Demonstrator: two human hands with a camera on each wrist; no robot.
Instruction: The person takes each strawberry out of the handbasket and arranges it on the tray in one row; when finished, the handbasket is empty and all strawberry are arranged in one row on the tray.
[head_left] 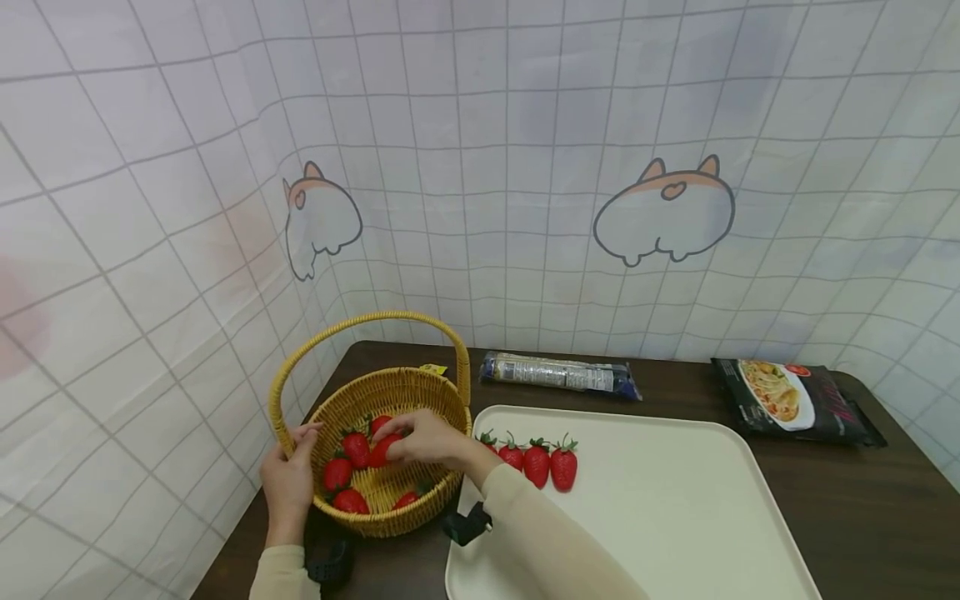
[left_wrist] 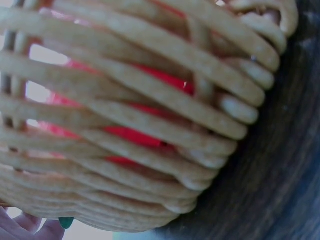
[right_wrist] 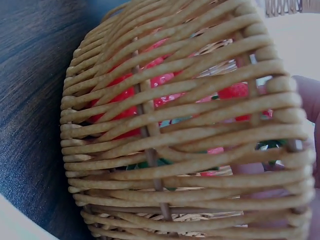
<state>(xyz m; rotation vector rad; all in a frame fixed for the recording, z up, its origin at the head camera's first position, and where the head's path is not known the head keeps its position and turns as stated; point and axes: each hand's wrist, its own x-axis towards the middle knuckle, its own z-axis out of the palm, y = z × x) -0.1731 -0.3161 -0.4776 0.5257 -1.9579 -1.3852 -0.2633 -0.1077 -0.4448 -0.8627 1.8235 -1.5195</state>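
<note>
A yellow wicker basket (head_left: pixel 397 521) with a tall arched handle stands on the table, several red strawberries (head_left: pixel 337 473) inside it. At its left side my left hand (head_left: pixel 287 483) grips the rim by the foot of the handle. My right hand (head_left: pixel 431 437) reaches over the right rim and pinches a strawberry (head_left: pixel 382 451) inside the basket. In the left wrist view the woven wall (left_wrist: pixel 125 110) fills most of the picture, red showing through the gaps. The right wrist view looks through the weave (right_wrist: pixel 200 115) at red fruit, green leaves and part of the right hand.
A white tray (head_left: pixel 660 500) lies right of the basket, with several strawberries (head_left: pixel 563 468) in a row at its upper left, partly behind the right arm. Behind it lies a clear and blue packet (head_left: pixel 558 373). A black food bag (head_left: pixel 795 402) sits at the back right.
</note>
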